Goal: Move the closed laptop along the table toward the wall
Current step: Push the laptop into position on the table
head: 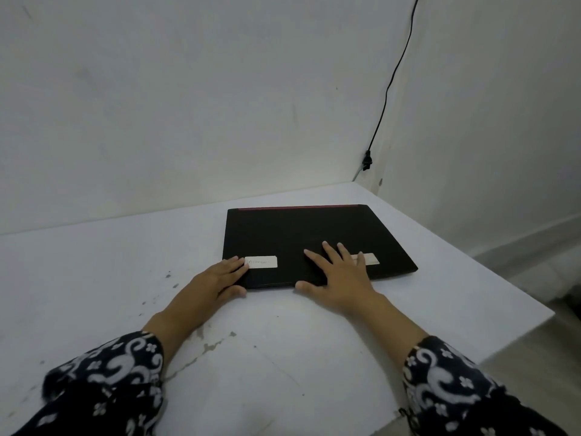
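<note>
The left hand [217, 276] rests at the near left corner of the closed laptop [314, 240], fingers flat and close together on the lid beside a white label [261, 262], thumb tucked against the near edge. It pinches nothing. The laptop lies flat toward the counter's [94, 278] far right corner, its long axis running left to right, roughly parallel to the wall [188, 105] behind, with a bare strip of counter between its red-trimmed far edge and that wall. The right hand [341, 272] lies further in on the lid, fingers spread and pressed flat, partly covering a second label [371, 259], thumb at the near edge. Both hands sit on the near side, so the laptop lies directly ahead of them; a push straight away would likely carry it wallward. A black cable [390, 83] hangs down the corner beyond.
</note>
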